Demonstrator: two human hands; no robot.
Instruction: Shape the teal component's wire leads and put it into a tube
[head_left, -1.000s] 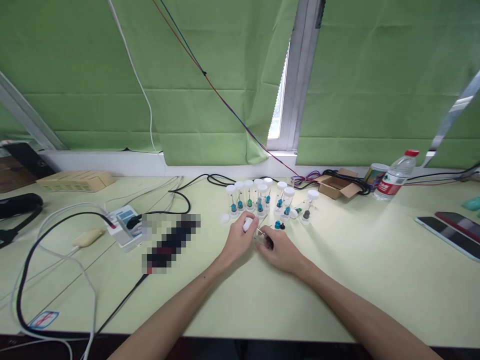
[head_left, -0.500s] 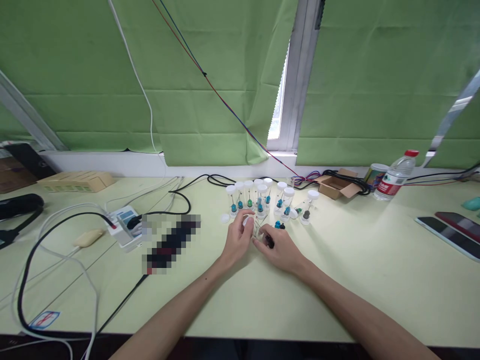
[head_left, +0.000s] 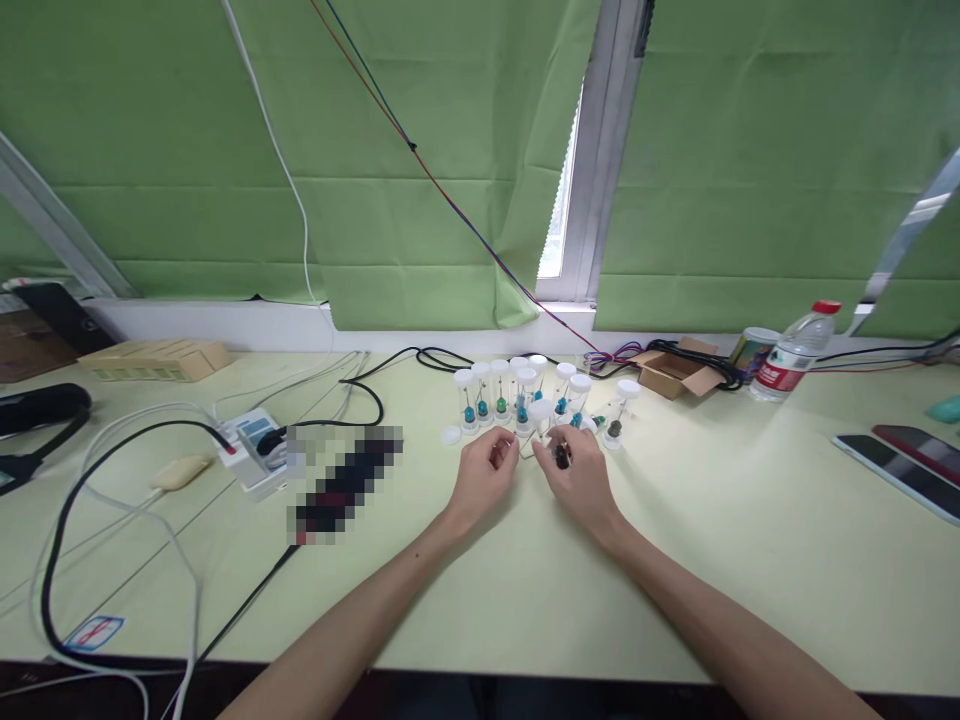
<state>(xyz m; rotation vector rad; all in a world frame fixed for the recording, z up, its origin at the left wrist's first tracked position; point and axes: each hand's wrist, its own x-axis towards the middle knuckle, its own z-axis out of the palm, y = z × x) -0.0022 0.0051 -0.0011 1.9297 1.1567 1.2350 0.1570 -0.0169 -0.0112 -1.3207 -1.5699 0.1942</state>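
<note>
My right hand (head_left: 581, 475) is closed around a small clear vial with a white cap (head_left: 540, 410). Something dark shows between its fingers, partly hidden by them. Just to the left, my left hand (head_left: 484, 470) has its thumb and forefinger drawn together in a pinch; what they hold, if anything, is too small to make out. A thin wire-like piece (head_left: 528, 447) shows in the gap between both hands. Behind them stand several white-capped clear vials (head_left: 501, 390), most with a blue or green piece on a thin stem inside. One vial at right (head_left: 624, 410) contains a dark piece.
A loose white cap (head_left: 451, 435) lies left of the vials. Farther right are an open cardboard box (head_left: 671, 378), a water bottle (head_left: 791, 355) and two phones (head_left: 900, 475). A power strip (head_left: 255, 455) and looping cables occupy the left side.
The white cap that was by my left hand now appears upright at my right hand's fingertips. My right hand has moved up and right; the hands are farther apart.
</note>
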